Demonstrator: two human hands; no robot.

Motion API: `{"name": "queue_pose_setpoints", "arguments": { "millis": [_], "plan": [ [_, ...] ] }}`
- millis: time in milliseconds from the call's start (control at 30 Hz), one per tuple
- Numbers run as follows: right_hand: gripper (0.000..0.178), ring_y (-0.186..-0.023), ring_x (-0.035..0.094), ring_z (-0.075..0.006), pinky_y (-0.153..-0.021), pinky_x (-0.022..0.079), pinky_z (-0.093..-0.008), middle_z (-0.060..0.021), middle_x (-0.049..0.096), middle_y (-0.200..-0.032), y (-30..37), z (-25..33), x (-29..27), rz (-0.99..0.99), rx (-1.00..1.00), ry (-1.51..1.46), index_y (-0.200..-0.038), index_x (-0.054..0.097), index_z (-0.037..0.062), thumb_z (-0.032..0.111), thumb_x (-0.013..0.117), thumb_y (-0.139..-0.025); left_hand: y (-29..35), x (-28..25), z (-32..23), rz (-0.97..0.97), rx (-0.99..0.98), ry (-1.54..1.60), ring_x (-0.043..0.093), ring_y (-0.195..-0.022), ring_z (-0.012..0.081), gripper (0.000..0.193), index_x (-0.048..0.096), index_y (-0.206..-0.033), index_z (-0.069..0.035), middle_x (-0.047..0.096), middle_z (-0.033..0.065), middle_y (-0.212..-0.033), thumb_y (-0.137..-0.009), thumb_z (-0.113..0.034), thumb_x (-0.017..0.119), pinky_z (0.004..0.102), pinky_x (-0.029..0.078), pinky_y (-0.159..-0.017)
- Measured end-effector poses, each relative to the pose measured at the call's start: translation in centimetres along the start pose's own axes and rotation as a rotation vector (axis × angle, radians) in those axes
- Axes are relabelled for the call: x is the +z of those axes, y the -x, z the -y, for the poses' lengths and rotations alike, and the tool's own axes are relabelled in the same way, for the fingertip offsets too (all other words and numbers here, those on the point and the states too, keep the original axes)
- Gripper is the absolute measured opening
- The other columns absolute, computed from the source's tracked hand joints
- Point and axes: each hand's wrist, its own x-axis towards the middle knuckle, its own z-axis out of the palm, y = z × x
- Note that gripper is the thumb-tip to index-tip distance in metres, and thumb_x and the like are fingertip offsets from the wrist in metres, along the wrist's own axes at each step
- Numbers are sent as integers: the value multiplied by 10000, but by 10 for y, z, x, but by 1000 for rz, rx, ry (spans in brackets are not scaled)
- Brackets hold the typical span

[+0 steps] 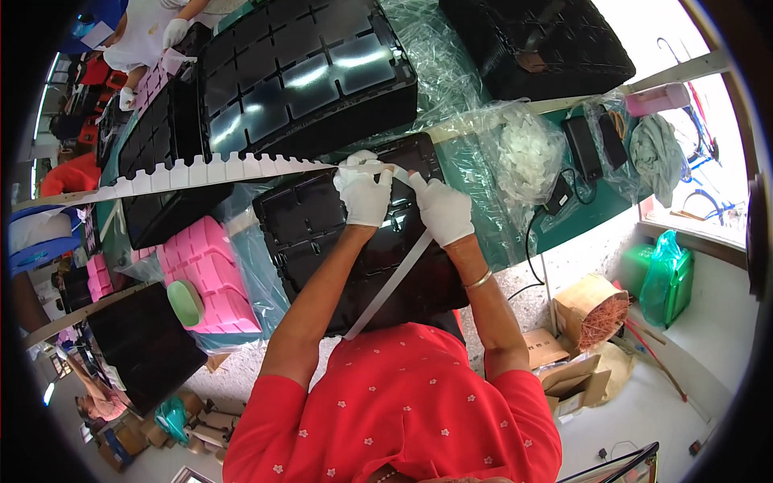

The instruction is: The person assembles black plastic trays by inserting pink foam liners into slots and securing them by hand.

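My left hand (364,195), in a white glove, is closed on a long white strip with a notched edge (201,172), which stretches away to the far left. Close beside it, my right hand (446,212), also gloved, pinches the end of a narrow plain white band (390,288). That band hangs down across the black moulded panel (306,221) toward my red shirt. Between my fingertips, a short stretch of white strip joins the two hands; whether it is one piece cannot be made out. The panel lies on the table under both hands.
Large black moulded panels (314,64) and a black block (539,48) stand at the back. Crumpled clear plastic (527,153), a black power adapter (581,147) and a grey-green cloth (656,153) lie right. Pink moulded pieces (205,270) sit left. A co-worker's gloved hand (175,32) is far left.
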Motion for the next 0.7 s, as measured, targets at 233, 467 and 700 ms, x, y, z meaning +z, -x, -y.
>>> {"name": "queue_pose_setpoints", "arguments": {
  "millis": [233, 467, 700],
  "plan": [
    [145, -664, 693, -263, -517, 532, -396, -95, 649, -797, -7, 2, -15, 94, -163, 96, -1042, 589, 80, 133, 534, -919, -2, -2, -3, -2, 42, -50, 547, -945, 295, 109, 738, -742, -127, 627, 35, -986, -698, -224, 758, 435, 422, -796],
    [136, -732, 710, -268, -536, 543, -398, -115, 668, -822, -9, 2, -16, 182, -163, 100, -998, 610, 47, 137, 544, -920, -5, -6, -11, 142, -42, -92, 536, -916, 301, 296, 629, -675, -79, 585, 65, -907, -615, -315, 796, 440, 402, -756],
    [142, -724, 704, -275, -551, 547, -393, -121, 660, -834, 0, 1, -20, 214, -150, 120, -1010, 617, 32, 109, 544, -914, -6, -11, -19, 88, -8, -92, 534, -869, 304, 399, 601, -753, -65, 568, 84, -894, -578, -350, 819, 443, 393, -723]
  ]
}}
